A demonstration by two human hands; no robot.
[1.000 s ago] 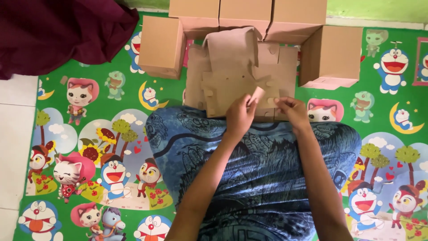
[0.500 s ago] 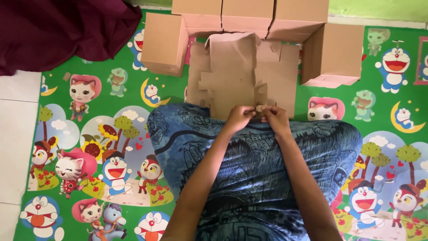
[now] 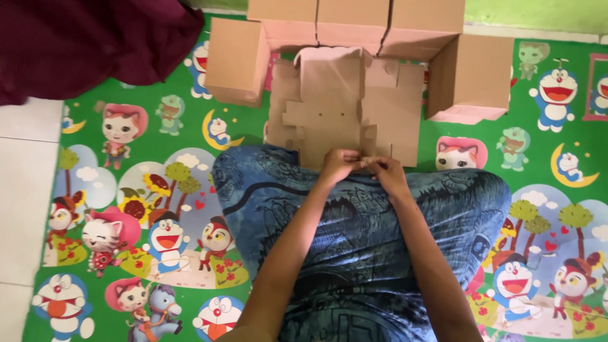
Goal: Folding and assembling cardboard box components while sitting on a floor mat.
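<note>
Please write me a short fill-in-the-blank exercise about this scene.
1. Both hands, left hand and right hand, meet at the near edge of the flat ____ blanks.
2. The play mat has a ____ background.
3. The folded boxes stand ____ the flat blanks.

Missing words: cardboard; green; beyond

Both hands meeting at near edge of flat cardboard blank (image 3: 345,117): left hand (image 3: 339,166) & right hand (image 3: 387,174) pinching its flap, blue-patterned lap (image 3: 354,234) below, folded boxes (image 3: 354,22) standing behind.
</note>
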